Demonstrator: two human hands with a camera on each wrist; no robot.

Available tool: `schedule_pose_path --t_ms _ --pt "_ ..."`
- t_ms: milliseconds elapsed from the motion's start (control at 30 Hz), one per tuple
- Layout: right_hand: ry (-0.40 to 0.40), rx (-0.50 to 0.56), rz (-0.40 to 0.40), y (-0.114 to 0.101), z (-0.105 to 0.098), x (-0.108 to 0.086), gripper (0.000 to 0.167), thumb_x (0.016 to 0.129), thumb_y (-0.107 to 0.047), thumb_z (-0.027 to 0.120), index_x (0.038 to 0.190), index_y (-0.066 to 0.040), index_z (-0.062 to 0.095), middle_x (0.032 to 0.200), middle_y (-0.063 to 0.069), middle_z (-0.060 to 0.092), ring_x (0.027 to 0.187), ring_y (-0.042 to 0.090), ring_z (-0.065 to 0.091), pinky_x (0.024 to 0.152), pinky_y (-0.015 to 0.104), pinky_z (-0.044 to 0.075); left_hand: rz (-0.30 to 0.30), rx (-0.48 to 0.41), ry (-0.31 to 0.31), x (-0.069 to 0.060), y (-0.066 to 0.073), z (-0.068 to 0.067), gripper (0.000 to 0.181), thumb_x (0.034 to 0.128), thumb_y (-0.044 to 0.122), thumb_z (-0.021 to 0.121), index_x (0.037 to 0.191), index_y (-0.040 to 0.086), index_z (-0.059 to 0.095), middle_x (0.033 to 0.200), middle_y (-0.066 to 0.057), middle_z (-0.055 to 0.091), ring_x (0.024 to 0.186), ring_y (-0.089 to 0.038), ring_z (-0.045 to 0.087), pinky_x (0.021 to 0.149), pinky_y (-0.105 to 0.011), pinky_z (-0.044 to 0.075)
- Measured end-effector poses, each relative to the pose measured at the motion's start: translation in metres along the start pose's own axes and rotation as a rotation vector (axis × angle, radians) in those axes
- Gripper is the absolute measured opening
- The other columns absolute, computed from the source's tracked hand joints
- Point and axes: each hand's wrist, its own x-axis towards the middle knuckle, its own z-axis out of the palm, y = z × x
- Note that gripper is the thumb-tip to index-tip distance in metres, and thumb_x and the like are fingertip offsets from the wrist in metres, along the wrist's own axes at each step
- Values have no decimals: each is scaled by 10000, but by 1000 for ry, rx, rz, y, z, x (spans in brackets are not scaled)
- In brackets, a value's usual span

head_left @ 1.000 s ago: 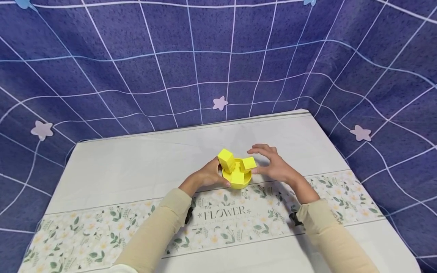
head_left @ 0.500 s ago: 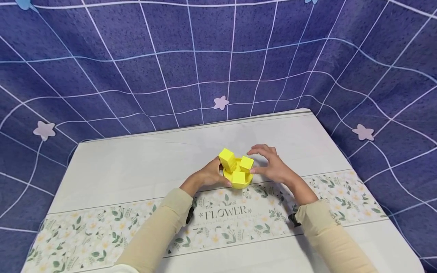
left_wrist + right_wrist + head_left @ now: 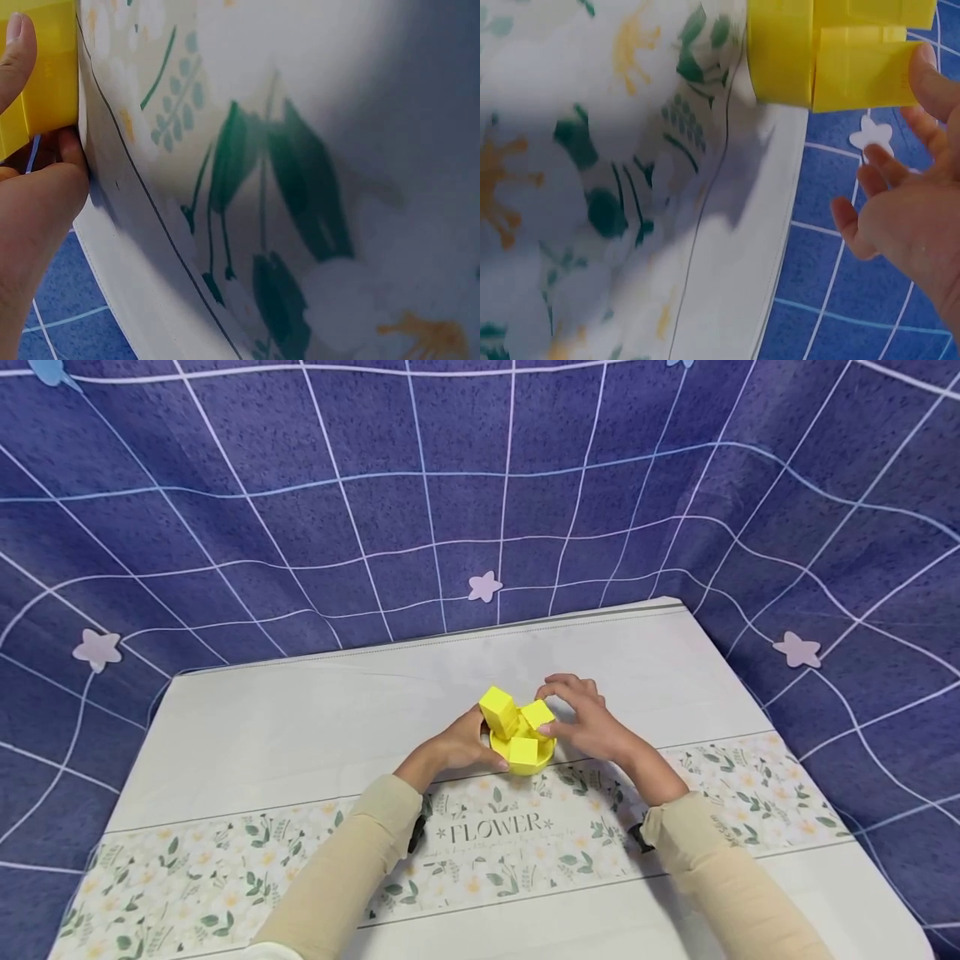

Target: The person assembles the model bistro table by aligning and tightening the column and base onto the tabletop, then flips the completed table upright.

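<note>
In the head view a round yellow holder (image 3: pixel 530 769) stands on the table with three yellow blocks upright in it. The tallest-looking block (image 3: pixel 498 710) is at the left, one block (image 3: pixel 522 751) is in front, and another block (image 3: pixel 537 714) is at the right. My left hand (image 3: pixel 457 743) grips the holder from the left, its thumb at the front; most of its fingers are hidden. My right hand (image 3: pixel 594 727) pinches the right block near its top. In the right wrist view the thumb (image 3: pixel 934 84) presses on that block's end (image 3: pixel 862 75).
A white cloth with a floral band and the word FLOWER (image 3: pixel 495 827) covers the table (image 3: pixel 315 727). Behind and beside it hangs a blue curtain (image 3: pixel 375 518) with a grid pattern and stars. A dark strap (image 3: pixel 417 833) shows at the left wrist.
My right hand has moved left and its fingers have closed onto the right block. That block has shifted left and now leans differently. The left hand keeps its grip.
</note>
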Motion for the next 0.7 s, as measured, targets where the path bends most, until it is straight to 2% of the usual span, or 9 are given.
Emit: schedule_pose_path --t_ms 67,200,267,367,433,500,600,700 --pt "45 -4 35 -2 5 4 324 839 -197 753 1063 -117 533 1352 114 444 1200 336 299 980 576 176 1 3 -1 0 0 0 868 625 115 910 1332 118 408 1251 -39 538 1166 -198 522 1038 -366 391" --pt "94 -19 113 -2 11 10 420 832 -296 763 967 -78 430 1267 99 464 1114 299 308 929 521 195 -2 3 -5 0 0 0 871 630 125 909 1336 119 399 1242 -35 538 1155 -191 525 1025 -359 403" --pt "88 -19 120 -1 11 11 438 835 -305 758 1000 -62 433 1274 111 451 1106 302 302 921 523 197 -5 2 -8 0 0 1 873 632 131 909 1338 125 395 1243 -26 537 1155 -182 526 1022 -349 405" --pt "51 -13 81 0 7 11 458 861 -272 732 1203 -79 494 1378 130 395 1174 321 281 954 558 186 0 3 -9 0 0 1 870 631 124 908 1335 132 397 1245 -20 533 1155 -181 525 1021 -346 405" --pt "15 -8 35 1 4 10 522 890 -230 695 1356 -129 482 1462 146 327 1238 348 249 975 603 164 4 5 -7 0 0 0 865 630 118 908 1330 136 401 1245 -16 530 1156 -177 524 1021 -342 405" --pt "-20 5 5 2 2 9 534 917 -199 654 1419 -175 472 1521 145 261 1284 368 216 990 631 143 10 4 -7 0 0 0 859 632 109 905 1328 131 403 1249 -21 526 1160 -182 521 1020 -349 407" --pt "-27 15 -2 2 1 10 469 928 -181 636 1382 -174 521 1525 161 262 1294 385 211 998 648 155 12 0 -9 0 -1 0 859 634 106 904 1330 127 401 1253 -25 526 1163 -185 520 1021 -352 408" --pt "39 5 42 3 2 12 362 898 -199 684 1231 -114 568 1423 168 378 1229 361 270 997 609 210 2 2 -5 0 -2 0 861 628 116 908 1325 138 404 1244 -16 531 1158 -176 521 1020 -345 405"
